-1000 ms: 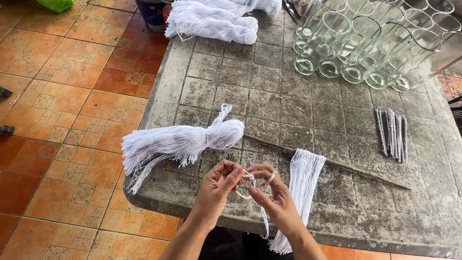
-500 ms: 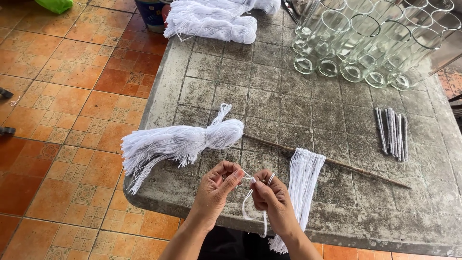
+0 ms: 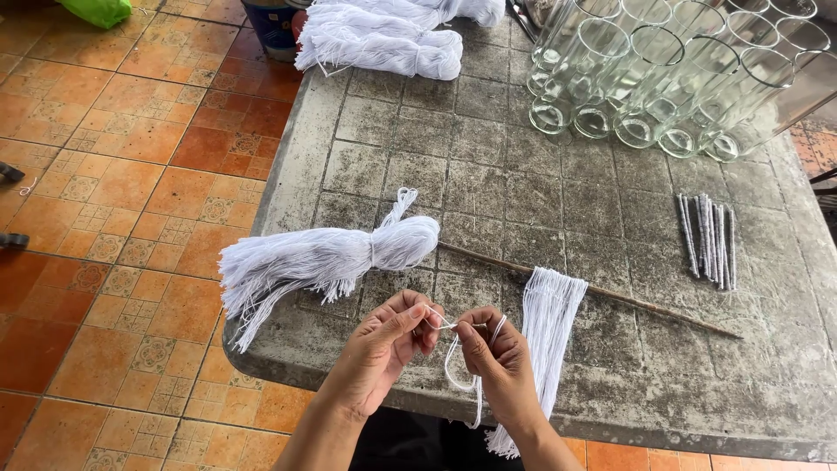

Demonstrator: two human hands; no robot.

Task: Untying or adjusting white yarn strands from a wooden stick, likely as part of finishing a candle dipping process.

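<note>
Left hand (image 3: 384, 349) and right hand (image 3: 497, 358) each pinch one white string (image 3: 458, 375) taut between fingertips, above the table (image 3: 523, 174) edge, near the tied bundle (image 3: 331, 257).

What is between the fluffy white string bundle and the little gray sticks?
In the head view, between the white string bundle and the gray sticks lie a thin brown stick with white strings hung over it.
</note>
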